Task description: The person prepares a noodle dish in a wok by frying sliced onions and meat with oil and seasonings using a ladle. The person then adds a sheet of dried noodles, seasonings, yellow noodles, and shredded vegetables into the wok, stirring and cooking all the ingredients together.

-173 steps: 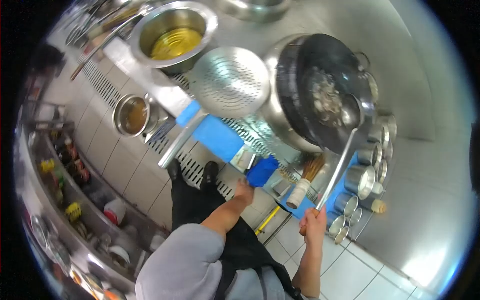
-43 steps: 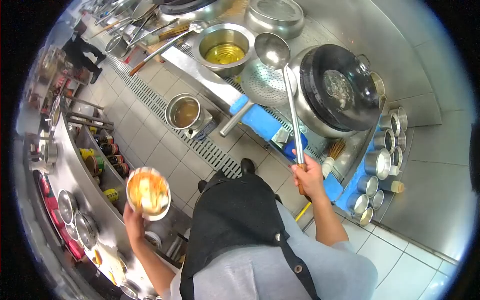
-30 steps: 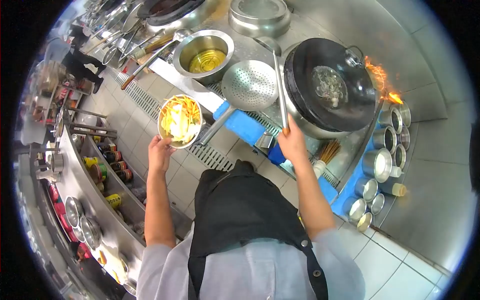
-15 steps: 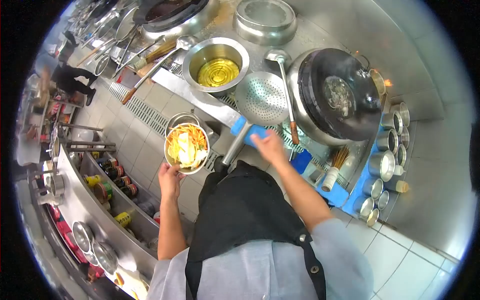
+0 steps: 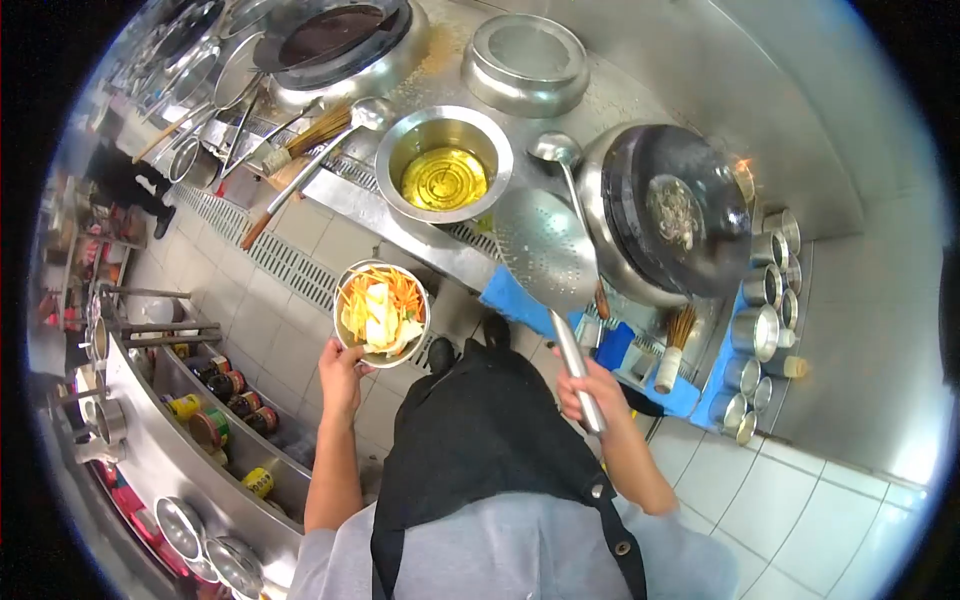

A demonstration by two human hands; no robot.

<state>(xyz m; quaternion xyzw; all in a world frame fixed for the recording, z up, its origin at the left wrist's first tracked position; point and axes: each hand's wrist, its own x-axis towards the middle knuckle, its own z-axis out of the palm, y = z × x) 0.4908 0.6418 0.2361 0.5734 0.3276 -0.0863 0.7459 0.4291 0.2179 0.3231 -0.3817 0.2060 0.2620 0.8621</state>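
My left hand (image 5: 342,372) grips the near rim of a metal bowl (image 5: 425,345) filled with shredded orange and pale vegetables (image 5: 378,308). In my right hand (image 5: 598,390) is the steel handle of a large perforated skimmer (image 5: 545,245), fingers wrapped around it. The skimmer's round head lies over the stove edge, between the pot of yellow oil (image 5: 445,180) and a black wok (image 5: 700,210). Some pale food (image 5: 676,212) sits inside the wok. A ladle (image 5: 556,150) rests behind the skimmer, its handle partly covered by the skimmer's head. Blue cloth (image 5: 515,292) lies at the stove's front edge.
A bamboo brush (image 5: 672,350) stands right of the skimmer. Several metal seasoning containers (image 5: 755,330) line the right side. On the left, a steel counter (image 5: 185,430) has shelves with jars (image 5: 210,428). A person (image 5: 130,180) is at the far left. Another wok (image 5: 335,45) sits at the back.
My right hand has closed on the skimmer's handle, and the handle has swung to the right. The bowl stays in my left hand. The view has shifted slightly.
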